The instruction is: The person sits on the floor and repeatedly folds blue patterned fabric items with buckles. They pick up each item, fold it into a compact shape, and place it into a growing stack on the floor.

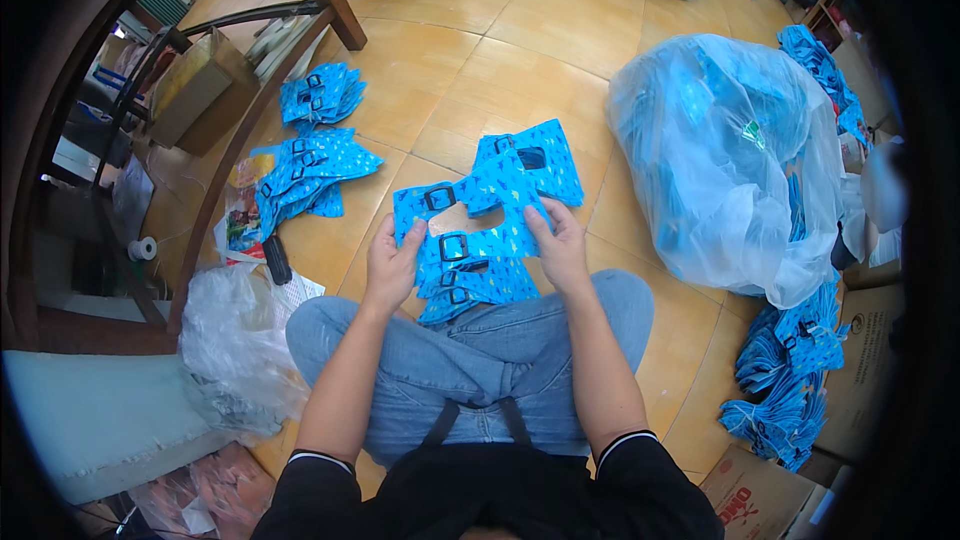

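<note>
Head view shows us seated cross-legged on a tan tiled floor (pixel 520 50), holding a blue patterned fabric piece with black buckles (pixel 470 215) just above our knees, near the centre of the picture. Our left hand (pixel 393 265) grips its left edge, fingers curled shut around the cloth with the thumb on top; our right hand (pixel 560 250) pinches the right edge the same way, fingers closed on the material. Directly beneath it, resting on our lap, lies a small stack of matching pieces (pixel 475 285), and another piece (pixel 530 160) sits on the floor at one o'clock from our hands. At ten o'clock are two sorted piles (pixel 312 155), and at three o'clock a large clear plastic bag (pixel 725 155) stuffed with more blue pieces, with a loose heap (pixel 790 380) at four o'clock. We judge the risk is that the held piece, pulled taut between both hands, could slip from one grip and drop askew onto the lap stack, knocking it off our jeans (pixel 470 360); the buckles could also snag the piece below.
</note>
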Motion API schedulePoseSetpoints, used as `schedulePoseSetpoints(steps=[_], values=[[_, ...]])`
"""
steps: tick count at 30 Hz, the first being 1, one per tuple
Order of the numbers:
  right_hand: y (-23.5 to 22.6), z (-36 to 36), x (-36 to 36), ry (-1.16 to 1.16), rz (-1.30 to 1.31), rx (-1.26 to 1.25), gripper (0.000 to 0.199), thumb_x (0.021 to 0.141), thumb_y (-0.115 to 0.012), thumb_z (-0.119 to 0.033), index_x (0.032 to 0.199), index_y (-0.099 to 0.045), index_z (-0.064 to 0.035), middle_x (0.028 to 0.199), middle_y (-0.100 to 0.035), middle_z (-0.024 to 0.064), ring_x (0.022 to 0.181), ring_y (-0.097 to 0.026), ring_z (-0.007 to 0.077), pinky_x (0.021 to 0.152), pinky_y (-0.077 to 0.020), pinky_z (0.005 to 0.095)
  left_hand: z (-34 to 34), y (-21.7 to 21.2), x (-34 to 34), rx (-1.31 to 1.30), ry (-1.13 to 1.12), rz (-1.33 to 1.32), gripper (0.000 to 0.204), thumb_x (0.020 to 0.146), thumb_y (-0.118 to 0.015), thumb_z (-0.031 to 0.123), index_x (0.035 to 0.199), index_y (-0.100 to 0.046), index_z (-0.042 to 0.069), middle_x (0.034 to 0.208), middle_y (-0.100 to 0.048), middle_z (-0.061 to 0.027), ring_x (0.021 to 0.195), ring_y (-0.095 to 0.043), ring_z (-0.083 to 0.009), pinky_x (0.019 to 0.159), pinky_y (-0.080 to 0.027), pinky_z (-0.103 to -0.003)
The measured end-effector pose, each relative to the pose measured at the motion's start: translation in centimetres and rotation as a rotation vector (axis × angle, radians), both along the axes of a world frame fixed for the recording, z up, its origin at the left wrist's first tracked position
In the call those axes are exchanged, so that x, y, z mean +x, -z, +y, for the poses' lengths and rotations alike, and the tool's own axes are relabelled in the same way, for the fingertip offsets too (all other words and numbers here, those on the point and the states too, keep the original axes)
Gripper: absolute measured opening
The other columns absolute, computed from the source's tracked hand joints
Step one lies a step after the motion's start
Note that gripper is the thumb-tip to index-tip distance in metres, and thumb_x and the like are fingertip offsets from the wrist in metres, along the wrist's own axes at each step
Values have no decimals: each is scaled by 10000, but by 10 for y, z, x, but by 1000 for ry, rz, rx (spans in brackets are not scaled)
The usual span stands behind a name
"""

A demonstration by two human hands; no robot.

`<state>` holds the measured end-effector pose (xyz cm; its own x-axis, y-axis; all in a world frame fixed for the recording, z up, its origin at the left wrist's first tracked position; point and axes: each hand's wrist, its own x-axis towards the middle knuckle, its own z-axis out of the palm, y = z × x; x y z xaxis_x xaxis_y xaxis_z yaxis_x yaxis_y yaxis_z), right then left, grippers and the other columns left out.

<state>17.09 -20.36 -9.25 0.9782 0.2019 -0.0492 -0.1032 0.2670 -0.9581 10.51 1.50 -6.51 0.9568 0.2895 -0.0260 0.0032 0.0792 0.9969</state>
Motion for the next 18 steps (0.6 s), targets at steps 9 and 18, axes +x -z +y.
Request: schedulePoseSetpoints(steps=[9, 18], values=[[7, 3, 1, 56, -69, -161, 290, 932, -601, -192, 1138, -582, 10, 1001, -646, 45, 859, -594, 72, 738, -490, 219, 2, -2, -2, -125, -27, 28, 317, 1015, -420, 278, 1010, -591, 11, 870, -615, 0, 749, -532, -13, 653, -448, -188], [8, 9, -2, 57, -36, -148, 314, 932, -603, -220, 1114, -586, 36, 963, -651, 50, 835, -578, 70, 729, -467, 217, 0, -13, -6, -196, -22, -15, 387, 1023, -383, 302, 1064, -607, -11, 904, -629, -10, 780, -549, -30, 710, -448, -191]])
